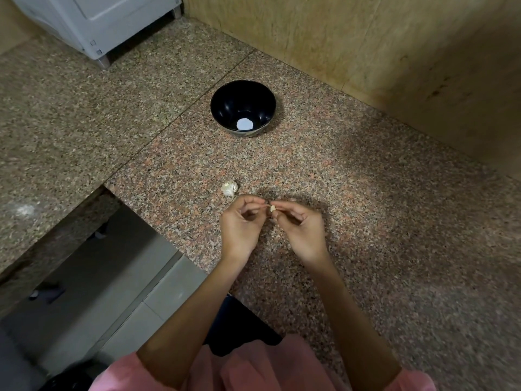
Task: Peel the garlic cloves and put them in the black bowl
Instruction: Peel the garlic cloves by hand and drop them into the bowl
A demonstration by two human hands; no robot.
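garlic clove [272, 208] pinched between left hand [241, 224] and right hand [301, 227], over the bench [366, 221].
both hands clamp it with thumb and forefinger, other fingers curled. garlic bulb [229, 189] lies on the bench just beside the left hand; black bowl [225, 93] stands well beyond.

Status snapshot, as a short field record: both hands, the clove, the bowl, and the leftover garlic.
left hand: fingertips pinch one end of the garlic clove
right hand: pinches the same clove from the other side
garlic clove: between both hands' fingertips, over the counter
black bowl: upright on the counter beyond the hands; pale patch at its bottom, glare or contents, cannot tell
garlic bulb piece: on the counter just beyond the left hand, untouched
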